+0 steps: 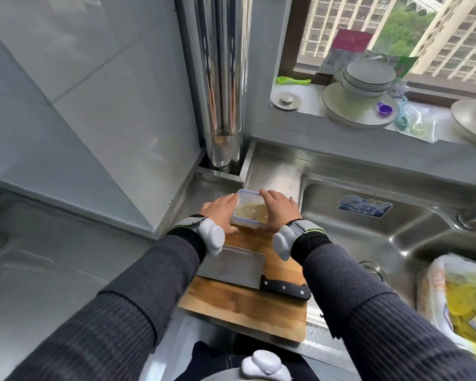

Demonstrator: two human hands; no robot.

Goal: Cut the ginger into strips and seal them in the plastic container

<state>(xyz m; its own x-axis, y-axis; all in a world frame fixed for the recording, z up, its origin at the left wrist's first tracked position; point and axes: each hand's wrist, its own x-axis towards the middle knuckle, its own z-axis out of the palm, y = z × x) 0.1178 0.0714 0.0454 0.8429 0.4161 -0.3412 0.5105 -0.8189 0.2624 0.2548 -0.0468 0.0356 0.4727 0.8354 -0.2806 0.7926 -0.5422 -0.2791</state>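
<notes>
The small plastic container stood at the far end of the wooden cutting board, just where the board meets the steel bench, and the pale yellowish ginger strips showed through its clear top. The left hand held the left side and the right hand held the right side, with fingers reaching to the far corners and thumbs on the near edge, so both hands were grasping the box between them. A blue line ran around the rim; it looked like the seal of a lid, but I cannot tell if the lid was fully closed. The step in hand seemed to be the sealing. To do it well, I think the box should stay flat on the board, and the pressure should go evenly around the rim, corner by corner, until each side sits down; thin plastic walls bend easily, so squeezing the sides too hard could pop the lid up again. The cleaver lay flat on the board near the person, a wide dull steel blade with a black riveted handle pointing right, well apart from the hands. The sink at the right was shiny steel.
</notes>
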